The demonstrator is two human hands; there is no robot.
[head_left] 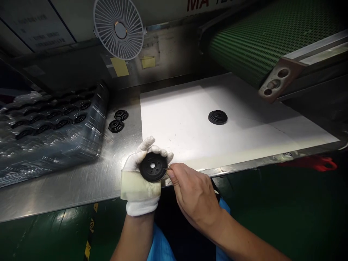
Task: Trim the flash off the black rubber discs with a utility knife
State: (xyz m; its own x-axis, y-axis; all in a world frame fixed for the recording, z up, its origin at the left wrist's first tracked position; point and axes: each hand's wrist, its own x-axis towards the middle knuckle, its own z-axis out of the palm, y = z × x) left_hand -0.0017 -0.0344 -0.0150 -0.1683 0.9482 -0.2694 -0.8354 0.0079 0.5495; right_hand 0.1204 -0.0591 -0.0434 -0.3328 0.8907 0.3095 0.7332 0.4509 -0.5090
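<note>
The black disc (152, 175) is in the left hand (133, 174), held up over the near edge of the table (67, 185). The table is shiny metal. A green belt (252, 43) hangs above its far right side. A big white sheet (176, 116) covers much of the table's right side, maybe so dark things show up well. A stack of clear trays (92, 137) sits left of the sheet, back from the table's near edge. It has rows of black parts in it (like eggs in a box), and the cups likely stop them from bumping. A white fan (119, 43) is up by the far edge.

The left hand wears a white glove and is cupped round the disc, I think to keep it still. The right hand (197, 192) is bare and pinches a thin pin (166, 168) at the disc's right rim. Bare fingers may feel such a small thing better.

Two loose parts (116, 126) lie by the sheet's left edge, and one round part (218, 117) is on the sheet.

The disc is dull and round. It has a pale spot in its middle (maybe a hole) and small holes close by.
</note>
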